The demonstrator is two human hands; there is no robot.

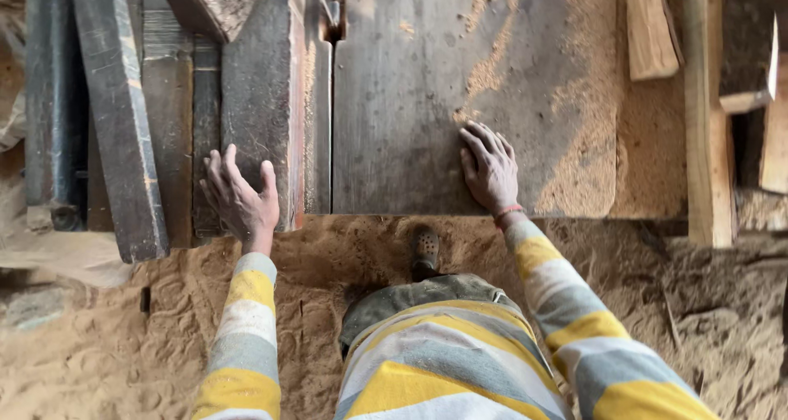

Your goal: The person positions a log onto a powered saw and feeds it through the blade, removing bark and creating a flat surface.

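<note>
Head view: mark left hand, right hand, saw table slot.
left hand [238, 198], head view, back of hand.
right hand [490, 170], head view, back of hand.
saw table slot [331, 125], head view, mid-length of the dark gap.

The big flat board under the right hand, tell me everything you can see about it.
The board is a wide, flat slab of dark grey weathered wood, lying level on the saw bench. Pale sawdust lies in streaks and a thick drift over its right part. Its left edge runs straight along a narrow dark slot that parts it from the next plank. Its near edge ends above the sawdust-covered ground. The right hand rests palm down with fingers spread near that near edge; the left hand lies on the neighbouring plank, not on it.
</note>
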